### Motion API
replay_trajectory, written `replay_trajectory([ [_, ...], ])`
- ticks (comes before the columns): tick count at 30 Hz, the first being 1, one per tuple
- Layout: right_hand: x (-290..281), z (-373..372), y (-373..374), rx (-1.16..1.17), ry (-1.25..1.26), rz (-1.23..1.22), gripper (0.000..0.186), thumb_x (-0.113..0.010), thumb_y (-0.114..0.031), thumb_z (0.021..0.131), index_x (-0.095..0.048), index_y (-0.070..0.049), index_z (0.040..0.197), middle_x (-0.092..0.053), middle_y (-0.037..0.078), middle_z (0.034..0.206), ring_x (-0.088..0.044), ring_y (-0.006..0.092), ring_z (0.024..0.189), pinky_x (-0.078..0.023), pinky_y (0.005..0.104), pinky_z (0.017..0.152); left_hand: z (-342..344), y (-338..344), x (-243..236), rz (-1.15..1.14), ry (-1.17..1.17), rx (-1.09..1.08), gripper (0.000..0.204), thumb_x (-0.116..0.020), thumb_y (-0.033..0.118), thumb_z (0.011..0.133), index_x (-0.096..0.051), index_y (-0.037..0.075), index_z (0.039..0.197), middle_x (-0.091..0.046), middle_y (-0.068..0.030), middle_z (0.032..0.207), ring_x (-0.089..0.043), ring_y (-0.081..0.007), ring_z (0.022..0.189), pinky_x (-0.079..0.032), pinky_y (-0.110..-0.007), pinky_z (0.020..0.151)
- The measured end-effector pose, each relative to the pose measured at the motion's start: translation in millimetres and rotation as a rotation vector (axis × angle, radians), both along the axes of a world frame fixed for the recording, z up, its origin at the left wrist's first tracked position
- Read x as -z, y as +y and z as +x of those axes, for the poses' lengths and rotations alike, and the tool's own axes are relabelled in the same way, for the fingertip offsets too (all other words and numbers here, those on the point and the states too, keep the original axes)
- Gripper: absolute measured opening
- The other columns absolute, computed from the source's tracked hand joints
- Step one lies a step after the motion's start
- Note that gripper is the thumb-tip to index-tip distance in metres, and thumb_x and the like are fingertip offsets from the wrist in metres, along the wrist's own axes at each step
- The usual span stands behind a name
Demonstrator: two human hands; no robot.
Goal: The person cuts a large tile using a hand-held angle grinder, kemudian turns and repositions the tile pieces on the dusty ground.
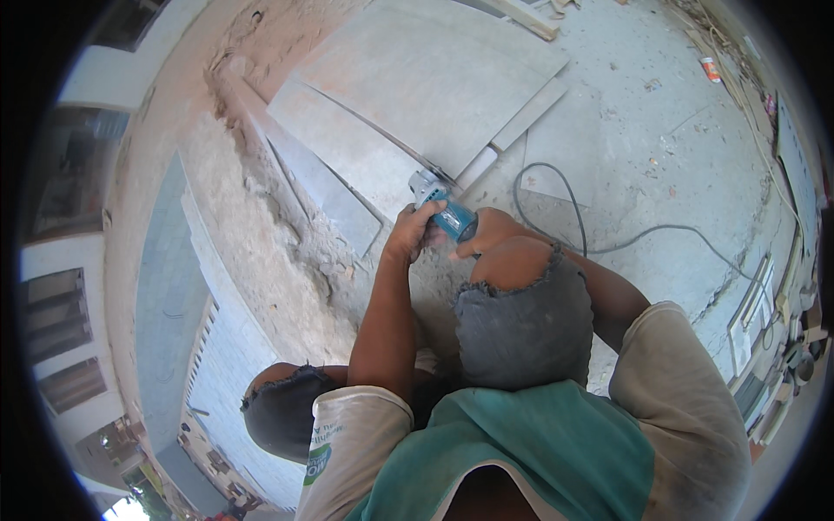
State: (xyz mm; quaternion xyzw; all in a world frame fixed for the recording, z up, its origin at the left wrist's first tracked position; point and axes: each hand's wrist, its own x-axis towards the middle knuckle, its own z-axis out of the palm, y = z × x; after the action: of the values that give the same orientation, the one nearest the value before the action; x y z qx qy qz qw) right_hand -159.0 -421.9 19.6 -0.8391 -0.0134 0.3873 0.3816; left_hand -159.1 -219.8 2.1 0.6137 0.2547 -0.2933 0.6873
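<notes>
A teal angle grinder with a silver head is in both my hands. Its disc meets the near edge of a large grey slab, at the end of a long dark gap. On the left of that gap lies a narrower slab piece. My left hand is closed around the grinder's body, just behind the head. At the rear end, my right hand grips the grinder, partly hidden by my raised knee.
A black power cord loops on the concrete floor to the right. Cut strips lie along the big slab's right edge. More slab pieces and rubble are at left. An orange cup lies far right, near stacked boards.
</notes>
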Motion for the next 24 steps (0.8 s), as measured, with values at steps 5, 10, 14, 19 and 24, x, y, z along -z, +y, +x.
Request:
replay_trajectory([
  [5, -29, 15, -9, -0.110, 0.006, 0.178, 0.046, -0.086, -0.035, 0.063, -0.067, -0.002, 0.090, -0.067, 0.012, 0.079, -0.064, 0.0243, 0.073, -0.048, 0.0353, 0.069, 1, 4, -23, -0.007, -0.051, -0.032, 0.068, -0.073, 0.044, 0.077, -0.053, 0.001, 0.126, -0.062, -0.0106, 0.108, -0.062, -0.0203, 0.090, -0.052, -0.034, 0.078],
  [10, -53, 27, 5, -0.091, -0.170, 0.270, 0.054, -0.085, -0.035, 0.063, -0.064, -0.001, 0.101, -0.067, 0.012, 0.087, -0.064, 0.0238, 0.081, -0.049, 0.0340, 0.075, 20, 16, -60, 0.012, -0.183, -0.074, 0.083, -0.082, 0.045, 0.066, -0.047, -0.007, 0.121, -0.062, -0.0142, 0.101, -0.064, -0.0207, 0.084, -0.055, -0.033, 0.075],
  [14, -94, 56, 25, -0.139, -0.135, 0.236, 0.053, -0.084, -0.032, 0.066, -0.062, 0.001, 0.100, -0.066, 0.012, 0.089, -0.063, 0.0216, 0.082, -0.048, 0.0326, 0.076, 40, 27, -97, 0.111, -0.316, -0.139, 0.087, -0.079, 0.050, 0.071, -0.045, -0.009, 0.126, -0.062, -0.0187, 0.103, -0.064, -0.0233, 0.089, -0.054, -0.034, 0.079],
  [19, -118, 79, 9, 0.066, -0.107, 0.417, 0.046, -0.083, -0.028, 0.069, -0.063, 0.000, 0.098, -0.064, 0.008, 0.085, -0.060, 0.0152, 0.075, -0.047, 0.0286, 0.069, 65, -8, -111, -0.072, -0.460, -0.228, 0.081, -0.064, 0.057, 0.086, -0.043, -0.006, 0.131, -0.059, -0.0195, 0.111, -0.060, -0.0232, 0.099, -0.048, -0.036, 0.089],
  [24, -115, 85, -2, 0.312, -0.137, 0.435, 0.045, -0.082, -0.029, 0.071, -0.062, 0.001, 0.098, -0.064, 0.007, 0.082, -0.061, 0.0149, 0.069, -0.049, 0.0287, 0.063, 52, -17, -87, -0.272, -0.387, -0.202, 0.064, -0.062, 0.033, 0.092, -0.038, -0.007, 0.137, -0.059, -0.0206, 0.120, -0.059, -0.0263, 0.106, -0.048, -0.037, 0.091],
])
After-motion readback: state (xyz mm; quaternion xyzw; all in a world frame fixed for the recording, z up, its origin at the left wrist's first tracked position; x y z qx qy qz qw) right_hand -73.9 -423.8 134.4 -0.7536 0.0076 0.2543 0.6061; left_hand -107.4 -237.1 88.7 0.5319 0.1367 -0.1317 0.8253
